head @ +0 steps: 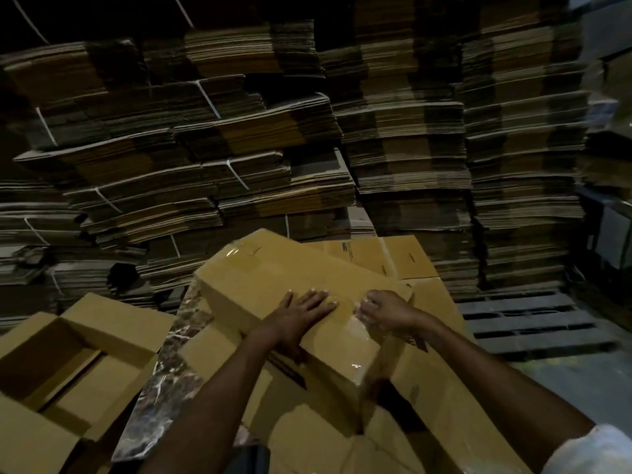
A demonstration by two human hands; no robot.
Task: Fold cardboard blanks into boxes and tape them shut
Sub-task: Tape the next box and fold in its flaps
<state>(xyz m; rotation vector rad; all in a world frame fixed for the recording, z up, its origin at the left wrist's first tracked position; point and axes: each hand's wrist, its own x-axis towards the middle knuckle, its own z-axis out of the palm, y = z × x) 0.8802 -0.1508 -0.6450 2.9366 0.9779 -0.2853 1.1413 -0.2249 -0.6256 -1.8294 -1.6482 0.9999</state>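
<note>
A folded brown cardboard box (pixel 273 285) lies tilted on a marbled table (pixel 171 364), its closed flaps facing up with clear tape (pixel 345 330) shining along the seam. My left hand (pixel 301 311) presses flat on the box top, fingers spread. My right hand (pixel 383 307) rests on the tape at the seam with fingers bent; whether it pinches the tape is unclear. Flat blanks (pixel 393 254) lie under and behind the box.
An open folded box (pixel 68 354) stands at the left. Tall stacks of bundled flat cardboard (pixel 239 131) fill the background. A dark pallet (pixel 530 319) lies on the floor at the right. More flat cardboard (pixel 325 439) lies near me.
</note>
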